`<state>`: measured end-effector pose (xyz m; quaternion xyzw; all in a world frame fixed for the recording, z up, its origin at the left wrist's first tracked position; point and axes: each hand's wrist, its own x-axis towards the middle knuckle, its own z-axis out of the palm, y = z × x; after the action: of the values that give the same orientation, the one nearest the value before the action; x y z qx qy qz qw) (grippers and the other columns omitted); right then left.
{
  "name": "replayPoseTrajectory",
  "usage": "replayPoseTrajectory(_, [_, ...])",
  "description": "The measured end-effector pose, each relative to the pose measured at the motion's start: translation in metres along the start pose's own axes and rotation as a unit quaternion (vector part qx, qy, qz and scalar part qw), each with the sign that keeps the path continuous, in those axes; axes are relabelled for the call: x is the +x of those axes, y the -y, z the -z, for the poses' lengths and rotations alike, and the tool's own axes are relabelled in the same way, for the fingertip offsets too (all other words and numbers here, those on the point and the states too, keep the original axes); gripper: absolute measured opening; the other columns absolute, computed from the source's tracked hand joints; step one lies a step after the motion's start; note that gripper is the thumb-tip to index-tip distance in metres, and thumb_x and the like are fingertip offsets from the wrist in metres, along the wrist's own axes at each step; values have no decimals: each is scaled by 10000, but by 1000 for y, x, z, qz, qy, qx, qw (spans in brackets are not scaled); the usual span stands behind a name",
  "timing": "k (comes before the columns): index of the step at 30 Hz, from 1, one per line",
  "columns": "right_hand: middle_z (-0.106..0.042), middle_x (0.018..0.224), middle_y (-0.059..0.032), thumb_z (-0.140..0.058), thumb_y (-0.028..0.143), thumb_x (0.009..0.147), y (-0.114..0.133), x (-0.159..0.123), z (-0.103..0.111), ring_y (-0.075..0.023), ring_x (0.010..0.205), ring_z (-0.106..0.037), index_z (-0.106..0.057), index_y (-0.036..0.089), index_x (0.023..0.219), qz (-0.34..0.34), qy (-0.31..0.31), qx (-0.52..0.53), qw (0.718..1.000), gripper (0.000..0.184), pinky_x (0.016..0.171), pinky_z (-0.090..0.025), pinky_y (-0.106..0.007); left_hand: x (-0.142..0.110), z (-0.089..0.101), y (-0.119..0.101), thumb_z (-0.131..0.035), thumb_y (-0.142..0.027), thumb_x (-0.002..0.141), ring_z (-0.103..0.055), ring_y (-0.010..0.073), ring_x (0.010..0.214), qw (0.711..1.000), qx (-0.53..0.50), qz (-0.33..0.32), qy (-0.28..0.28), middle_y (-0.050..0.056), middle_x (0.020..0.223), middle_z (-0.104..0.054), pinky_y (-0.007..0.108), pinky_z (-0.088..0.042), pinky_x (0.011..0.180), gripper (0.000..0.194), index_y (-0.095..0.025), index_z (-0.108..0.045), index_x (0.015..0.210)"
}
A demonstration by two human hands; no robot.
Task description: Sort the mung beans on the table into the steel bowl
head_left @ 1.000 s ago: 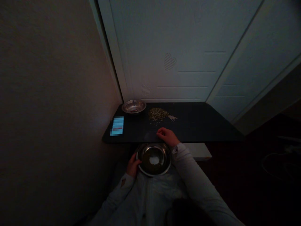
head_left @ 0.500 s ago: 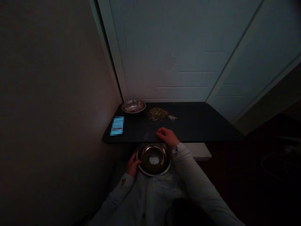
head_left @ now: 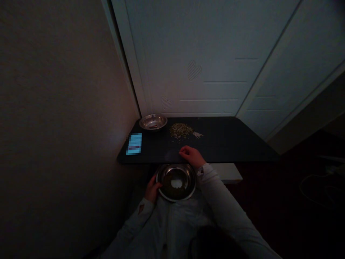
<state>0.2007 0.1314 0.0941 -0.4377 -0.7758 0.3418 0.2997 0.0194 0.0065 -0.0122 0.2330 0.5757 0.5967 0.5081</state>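
Observation:
My left hand (head_left: 152, 189) grips the left rim of a shiny metal bowl (head_left: 176, 198), thumb over the edge. The bowl is held below the table's front edge, close to my body, with some small dark grains along its inside. My right hand (head_left: 192, 156) rests over the front edge of the dark table (head_left: 229, 142), its fingers curled together; whatever they hold, if anything, is too small to make out. Beyond it lies a pile of small greenish and pale grains or seeds (head_left: 181, 130), with thin white pieces (head_left: 197, 135) at its right side.
A second metal bowl (head_left: 153, 123) stands at the table's back left. In front of it lies a lit, blurred phone-like screen (head_left: 134, 144). A white box-like surface (head_left: 226, 173) shows under the table. Walls close in at the left and behind the table; a pale cable lies right.

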Motion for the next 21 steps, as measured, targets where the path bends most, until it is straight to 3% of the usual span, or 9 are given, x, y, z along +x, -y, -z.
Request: replayPoseTrajectory(21, [-533,624,27,-489,336,681,-2,1,-2,-79,569,-468,-540,177,767,-1,-4,14,1000,188,540,-352,-201,3,0,2,-546,-119,464,-537,195,832,1000,-11,9,1,17,839,-627,313,-381,759,460,-178,-581,918])
